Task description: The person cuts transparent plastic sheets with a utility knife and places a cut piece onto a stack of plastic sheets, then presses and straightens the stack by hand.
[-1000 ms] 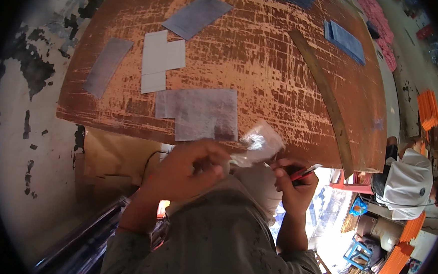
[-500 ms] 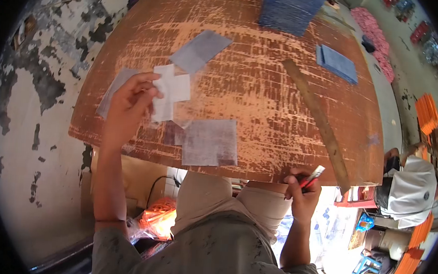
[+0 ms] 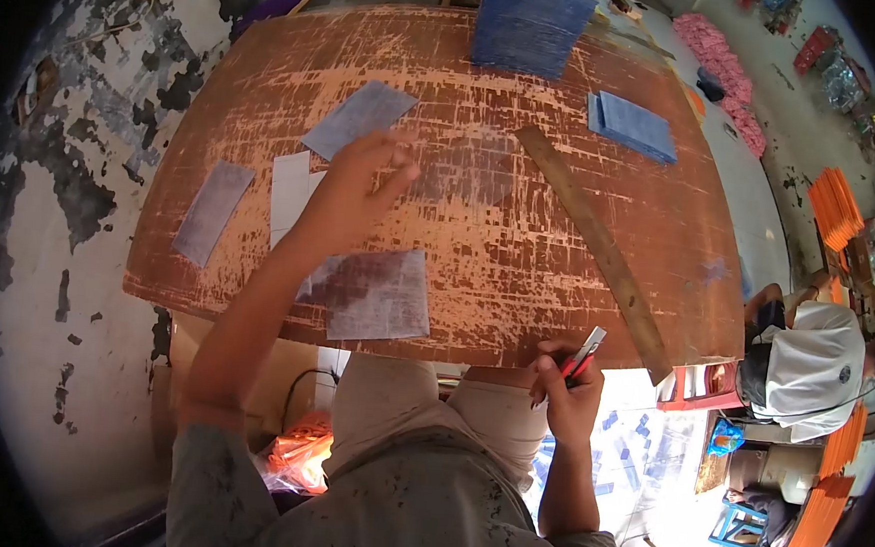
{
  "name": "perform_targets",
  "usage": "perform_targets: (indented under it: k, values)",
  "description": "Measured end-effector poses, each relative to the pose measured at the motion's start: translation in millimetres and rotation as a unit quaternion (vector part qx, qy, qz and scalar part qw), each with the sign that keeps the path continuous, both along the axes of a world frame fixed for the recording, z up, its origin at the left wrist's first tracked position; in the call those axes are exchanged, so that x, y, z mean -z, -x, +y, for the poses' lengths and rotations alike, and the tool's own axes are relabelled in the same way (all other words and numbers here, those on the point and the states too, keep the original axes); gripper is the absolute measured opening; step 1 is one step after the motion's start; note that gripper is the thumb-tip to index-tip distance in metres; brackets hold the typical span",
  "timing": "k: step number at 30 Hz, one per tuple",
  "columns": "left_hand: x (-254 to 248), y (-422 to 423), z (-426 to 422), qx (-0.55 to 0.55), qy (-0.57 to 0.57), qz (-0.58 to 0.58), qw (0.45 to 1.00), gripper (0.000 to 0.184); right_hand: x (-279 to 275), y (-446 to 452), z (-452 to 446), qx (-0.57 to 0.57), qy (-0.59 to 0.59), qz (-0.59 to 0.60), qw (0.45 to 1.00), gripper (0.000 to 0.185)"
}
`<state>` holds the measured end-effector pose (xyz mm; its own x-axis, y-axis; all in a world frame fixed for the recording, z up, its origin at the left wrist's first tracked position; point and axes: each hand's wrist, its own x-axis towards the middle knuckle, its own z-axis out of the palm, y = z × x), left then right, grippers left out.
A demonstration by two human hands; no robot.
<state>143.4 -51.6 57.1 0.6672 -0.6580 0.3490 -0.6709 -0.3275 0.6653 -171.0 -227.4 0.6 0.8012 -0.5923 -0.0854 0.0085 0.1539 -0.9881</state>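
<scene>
My left hand (image 3: 368, 184) is over the left middle of the table, fingers pinched at the left edge of a thin translucent sheet (image 3: 469, 165), which is blurred. White paper pieces (image 3: 288, 194) lie partly hidden behind my left forearm. Grey translucent sheets lie around it: one sheet (image 3: 211, 215) to the left, another sheet (image 3: 362, 118) beyond the hand, and a darker overlapping sheet (image 3: 381, 295) near the front edge. At that edge, my right hand (image 3: 566, 382) is closed around a red utility knife (image 3: 583, 355), its silvery end pointing up and away.
The worn brown table (image 3: 476, 306) carries a long flat ruler-like strip (image 3: 594, 248) to the right. A tall blue stack (image 3: 533, 24) stands at the back, with a smaller blue stack (image 3: 635, 127) to its right. Another person (image 3: 813, 362) is at the far right.
My left hand has let go of the white paper, which now lies on the table, and has moved right with a translucent sheet. My right hand still holds the knife. The camera view has shifted slightly.
</scene>
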Motion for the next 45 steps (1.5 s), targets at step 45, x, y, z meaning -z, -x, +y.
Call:
perform_targets:
  k: [45]
  values:
    - [54, 107, 73, -0.005, -0.178, -0.052, 0.983, 0.082, -61, -132, 31, -0.394, 0.700, 0.111, 0.586, 0.022]
